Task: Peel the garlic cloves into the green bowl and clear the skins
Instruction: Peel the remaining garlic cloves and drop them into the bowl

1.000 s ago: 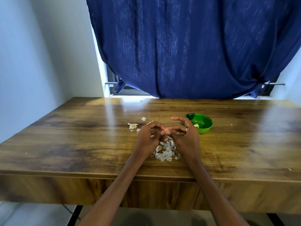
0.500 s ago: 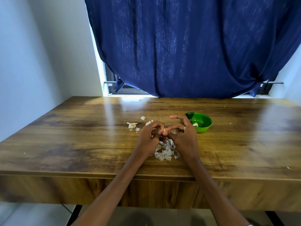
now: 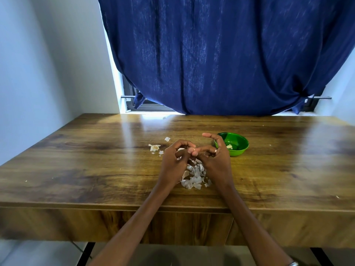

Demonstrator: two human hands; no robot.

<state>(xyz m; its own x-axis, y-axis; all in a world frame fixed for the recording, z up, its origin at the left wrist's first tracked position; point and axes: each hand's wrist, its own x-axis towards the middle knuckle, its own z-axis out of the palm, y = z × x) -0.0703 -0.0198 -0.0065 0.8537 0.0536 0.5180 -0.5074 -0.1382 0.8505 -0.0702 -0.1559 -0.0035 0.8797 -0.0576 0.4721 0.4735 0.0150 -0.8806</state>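
Observation:
My left hand point(image 3: 173, 162) and my right hand point(image 3: 215, 160) meet above the wooden table point(image 3: 76, 169), fingertips together around a small garlic clove point(image 3: 191, 150). Both hands pinch it, and most of the clove is hidden by fingers. The right index finger sticks out toward the back. Below the hands lies a pile of white garlic skins point(image 3: 195, 176). The green bowl point(image 3: 241, 149) stands just right of my right hand, with pale peeled cloves point(image 3: 229, 146) inside.
More loose skins point(image 3: 154, 147) lie to the left of my hands, with one scrap point(image 3: 167, 139) further back. A blue curtain point(image 3: 211, 54) hangs behind the table's far edge. A white wall runs along the left.
The hands stay together over the skin pile. The fingers have shifted slightly around the clove; the camera view has moved a little.

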